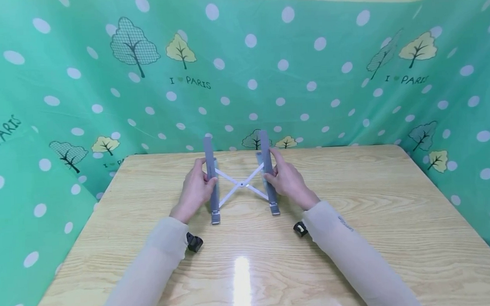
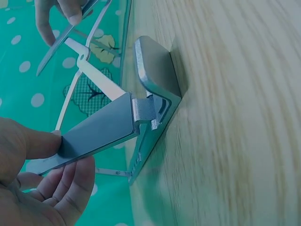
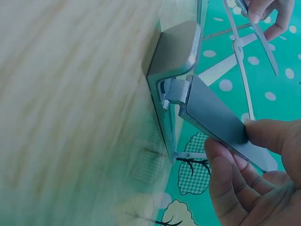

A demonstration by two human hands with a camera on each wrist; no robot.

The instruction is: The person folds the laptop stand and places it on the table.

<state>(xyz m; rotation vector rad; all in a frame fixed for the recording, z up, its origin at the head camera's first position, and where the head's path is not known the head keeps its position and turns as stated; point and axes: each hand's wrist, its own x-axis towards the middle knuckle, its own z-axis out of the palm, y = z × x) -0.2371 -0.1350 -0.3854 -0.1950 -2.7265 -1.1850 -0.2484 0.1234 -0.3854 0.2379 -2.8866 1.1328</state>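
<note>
Sleeves (image 1: 151, 262), 2 hands (image 1: 194, 187) pinching rail edges (image 1: 214, 195), braced gap btwn

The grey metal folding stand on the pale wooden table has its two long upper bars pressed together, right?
Not quite: the left grey metal bar and right grey metal bar stand apart, with a silvery X-shaped metal brace between them, as the head view shows. The grey metal folding stand does rest on the pale wooden table.
</note>
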